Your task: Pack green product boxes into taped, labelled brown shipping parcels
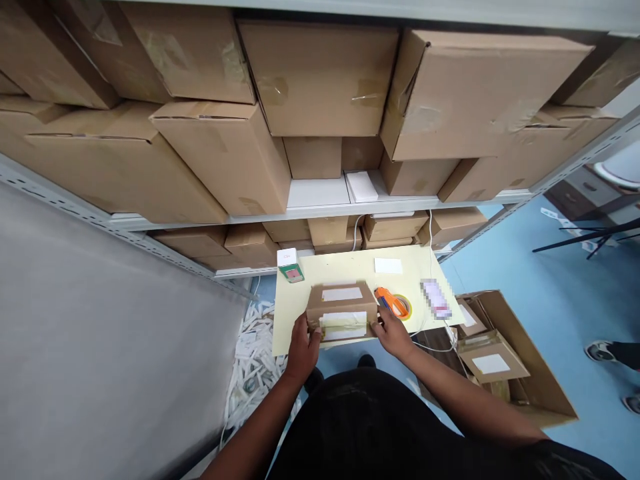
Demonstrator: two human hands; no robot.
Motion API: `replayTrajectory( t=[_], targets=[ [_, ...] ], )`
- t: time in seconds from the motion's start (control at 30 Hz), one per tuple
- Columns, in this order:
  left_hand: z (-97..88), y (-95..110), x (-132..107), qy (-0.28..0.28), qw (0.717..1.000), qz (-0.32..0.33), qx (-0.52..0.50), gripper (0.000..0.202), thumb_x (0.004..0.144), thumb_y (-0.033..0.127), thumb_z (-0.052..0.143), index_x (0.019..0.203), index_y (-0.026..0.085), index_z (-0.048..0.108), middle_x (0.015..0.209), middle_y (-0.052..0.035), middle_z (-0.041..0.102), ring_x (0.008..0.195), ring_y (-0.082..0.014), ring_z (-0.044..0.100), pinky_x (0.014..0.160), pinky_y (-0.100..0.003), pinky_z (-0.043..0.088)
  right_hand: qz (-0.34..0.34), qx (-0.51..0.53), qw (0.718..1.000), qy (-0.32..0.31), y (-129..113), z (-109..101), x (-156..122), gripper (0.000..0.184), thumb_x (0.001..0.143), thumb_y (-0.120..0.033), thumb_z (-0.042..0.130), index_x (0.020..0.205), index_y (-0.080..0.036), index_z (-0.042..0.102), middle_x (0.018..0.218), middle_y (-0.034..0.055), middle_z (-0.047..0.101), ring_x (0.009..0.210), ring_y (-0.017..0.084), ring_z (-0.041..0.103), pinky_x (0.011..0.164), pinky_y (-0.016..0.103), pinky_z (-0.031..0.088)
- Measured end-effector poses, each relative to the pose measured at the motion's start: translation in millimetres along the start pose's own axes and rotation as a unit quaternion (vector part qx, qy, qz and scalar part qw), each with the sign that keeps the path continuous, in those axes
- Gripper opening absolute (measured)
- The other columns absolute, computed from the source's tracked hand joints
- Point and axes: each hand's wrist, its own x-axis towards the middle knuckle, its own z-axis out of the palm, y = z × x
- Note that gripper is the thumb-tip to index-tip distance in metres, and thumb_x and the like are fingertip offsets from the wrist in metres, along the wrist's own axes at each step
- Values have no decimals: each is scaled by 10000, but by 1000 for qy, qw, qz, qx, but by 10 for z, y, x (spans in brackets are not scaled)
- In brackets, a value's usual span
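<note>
A small brown cardboard box [315, 303] sits at the front edge of the pale yellow table [335, 265], with white labels on its top and its near side and clear tape across the lower one. My left hand [303, 350] grips its left end, thumb on the near face. At the right end my right hand [391, 330] holds it; a small blue thing shows by the fingers, too little to name. Just right of the box lies an orange tape dispenser [390, 301] with a roll of tape [407, 308].
On the table are a green-and-white small box [291, 265], a white card [388, 266] and a phone [436, 299]. Shelves ahead hold many cartons [320, 80]. A large open carton [543, 360] with parcels stands right; paper scraps [253, 353] cover the floor left. Another person's shoe [599, 351] shows far right.
</note>
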Motion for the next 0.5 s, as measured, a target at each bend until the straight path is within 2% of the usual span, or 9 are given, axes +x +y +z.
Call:
replayTrajectory(
  t=[0.07,0.13,0.2,0.27,0.33,0.4,0.5],
  targets=[
    [75,-82,-52,-6,999,-14,-32,582,905,277,579,1464,218,426,1405,-132,537,1296,-274,550,1110,-462,441,11,24,1000,1,114,41,-37,551,880,-275,574,1420,-237,470,1251,111,672,1061,265,674,948,431,533],
    [190,-214,-109,-12,997,-48,-64,649,842,259,634,1448,203,410,1402,-139,535,1273,-266,572,1106,-454,445,34,48,998,-10,245,138,-53,642,824,-220,581,1445,-235,417,1291,113,658,1112,260,666,982,431,520],
    [294,-355,-156,-20,992,-95,-85,651,788,264,673,1391,182,443,1343,-141,570,1227,-267,603,1087,-457,455,62,51,996,-36,368,254,-54,666,778,-184,581,1423,-224,423,1281,113,665,1143,259,659,999,417,504],
    [338,-461,-172,-34,985,-143,-93,572,769,305,684,1293,162,506,1250,-137,616,1169,-274,632,1052,-461,476,94,39,992,-76,471,333,-49,615,763,-191,586,1366,-213,468,1247,110,684,1139,264,661,989,403,497],
    [307,-511,-136,-45,980,-171,-88,437,802,381,648,1168,157,568,1154,-130,655,1119,-283,650,1023,-468,490,122,32,985,-115,543,343,-33,491,804,-268,591,1288,-212,531,1205,102,704,1124,272,666,975,397,493],
    [232,-516,-29,-48,980,-181,-73,351,864,463,568,1050,169,616,1087,-125,686,1095,-296,655,1015,-474,492,155,30,980,-123,571,290,24,408,867,-413,578,1226,-219,591,1185,99,713,1125,283,664,980,401,484],
    [153,-491,262,-47,978,-192,-61,419,940,544,451,969,191,676,1079,-124,730,1108,-304,658,1032,-454,484,193,39,977,-79,519,185,242,500,916,-611,483,1170,-219,665,1215,119,709,1156,307,647,1009,422,469]
  ],
)
